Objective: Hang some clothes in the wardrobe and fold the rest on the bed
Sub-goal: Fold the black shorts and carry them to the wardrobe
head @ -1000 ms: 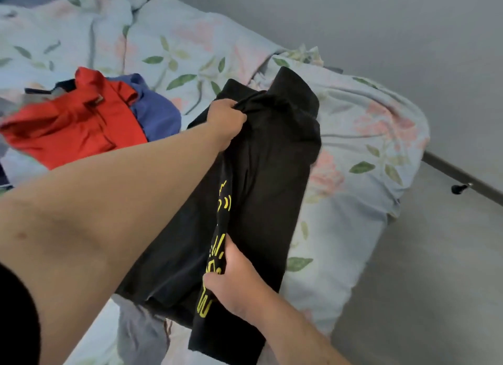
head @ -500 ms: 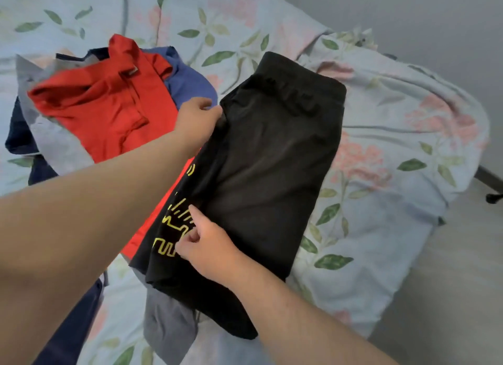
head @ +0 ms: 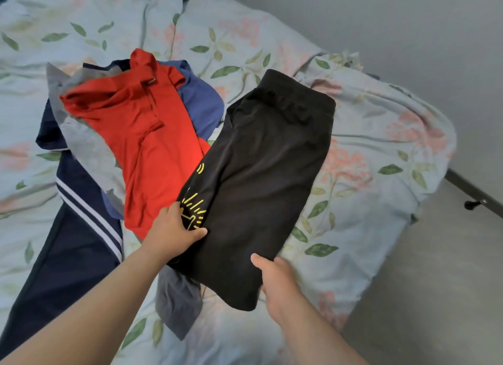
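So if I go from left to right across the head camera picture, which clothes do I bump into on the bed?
Navy trousers with white stripes → red shirt → black garment with yellow print, gripped at its near end by the left hand and right hand. The grey and blue pieces overlap too much to place.

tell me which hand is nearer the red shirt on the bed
Left. The left hand grips the black yellow-printed garment right beside the crumpled red cotton shirt's lower hem; the right hand grips the garment's near corner, further away.

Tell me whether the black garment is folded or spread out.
Folded. The black garment lies as a narrow doubled strip on the bed, its yellow print wrapping around the left fold.
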